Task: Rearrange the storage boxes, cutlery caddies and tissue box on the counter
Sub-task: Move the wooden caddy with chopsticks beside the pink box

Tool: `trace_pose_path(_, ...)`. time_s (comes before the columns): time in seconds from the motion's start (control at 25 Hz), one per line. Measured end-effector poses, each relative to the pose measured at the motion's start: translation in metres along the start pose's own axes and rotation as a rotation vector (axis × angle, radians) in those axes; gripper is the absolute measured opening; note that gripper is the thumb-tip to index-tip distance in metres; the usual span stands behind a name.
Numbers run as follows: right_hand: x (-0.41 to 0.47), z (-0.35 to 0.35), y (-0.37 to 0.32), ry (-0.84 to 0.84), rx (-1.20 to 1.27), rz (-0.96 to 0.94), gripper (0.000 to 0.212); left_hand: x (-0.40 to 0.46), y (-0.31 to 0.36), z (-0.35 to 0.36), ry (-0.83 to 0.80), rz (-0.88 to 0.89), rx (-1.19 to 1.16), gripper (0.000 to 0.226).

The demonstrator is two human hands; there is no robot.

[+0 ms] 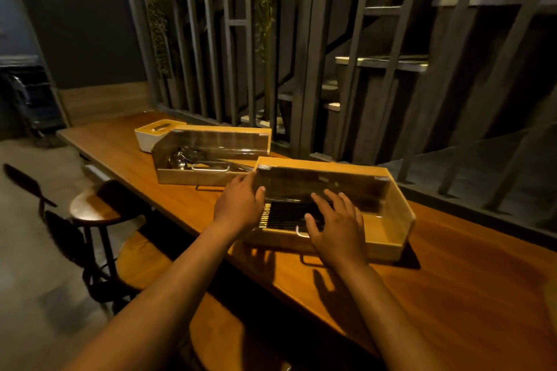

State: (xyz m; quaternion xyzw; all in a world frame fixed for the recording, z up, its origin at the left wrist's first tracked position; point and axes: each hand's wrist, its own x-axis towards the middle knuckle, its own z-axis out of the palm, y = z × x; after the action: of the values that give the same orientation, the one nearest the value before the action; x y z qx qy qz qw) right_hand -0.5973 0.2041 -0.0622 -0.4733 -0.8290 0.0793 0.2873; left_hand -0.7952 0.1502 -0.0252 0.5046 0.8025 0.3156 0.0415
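Note:
Two wooden cutlery caddies with clear lids stand on the wooden counter [452, 274]. The near caddy [388, 220] holds dark chopsticks. My left hand [238, 205] rests against its left end, fingers bent around the corner. My right hand [334, 226] lies flat on its clear front lid, fingers spread, holding nothing. The far caddy [208, 156] holds metal spoons and sits just behind and to the left. A white tissue box [150, 132] with a wooden top stands at the far caddy's left back corner.
A grey slatted partition [301, 69] with hanging plants runs along the counter's back edge. Round wooden stools [96, 205] stand on the floor along the counter's left side. Bare counter lies to the right of the near caddy.

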Motion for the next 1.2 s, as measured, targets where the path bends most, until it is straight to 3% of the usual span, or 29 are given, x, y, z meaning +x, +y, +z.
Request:
trace_pose_path(0.12,0.008,0.015,0.003,0.046,-0.061,-0.016,0.047,0.014,-0.011,0.006,-0.080,-0.038,-0.157,0.040)
trace_pose_path(0.28,0.014,0.026,0.011,0.177,-0.039,-0.022,0.047,0.014,-0.016,0.012,-0.074,-0.070,-0.140,0.049)
trace_pose_path(0.4,0.011,0.028,0.011,0.311,0.062,0.123,0.049,0.000,-0.020,0.007,-0.114,-0.039,-0.216,0.052)
trace_pose_path(0.52,0.007,0.022,0.002,0.395,0.155,0.287,0.055,-0.002,-0.029,0.000,-0.226,-0.040,-0.520,0.041)
trace_pose_path(0.6,0.000,0.021,-0.023,0.330,0.198,0.331,0.062,0.013,-0.035,-0.003,-0.156,-0.047,-0.562,0.035)
trace_pose_path(0.72,-0.013,0.035,-0.065,0.158,0.065,0.294,0.075,0.056,-0.044,0.005,0.007,-0.011,-0.358,0.040)
trace_pose_path(0.88,-0.020,0.048,-0.076,0.073,-0.079,0.268,0.075,0.085,-0.051,0.024,-0.258,0.021,-0.402,0.052)
trace_pose_path(1.08,-0.036,0.022,-0.054,0.034,0.016,0.263,0.070,0.079,-0.056,0.023,-0.362,0.024,-0.448,0.044)
trace_pose_path(1.2,-0.056,0.004,-0.037,0.074,0.019,0.323,0.069,0.058,-0.037,0.017,-0.637,-0.031,-0.513,0.052)
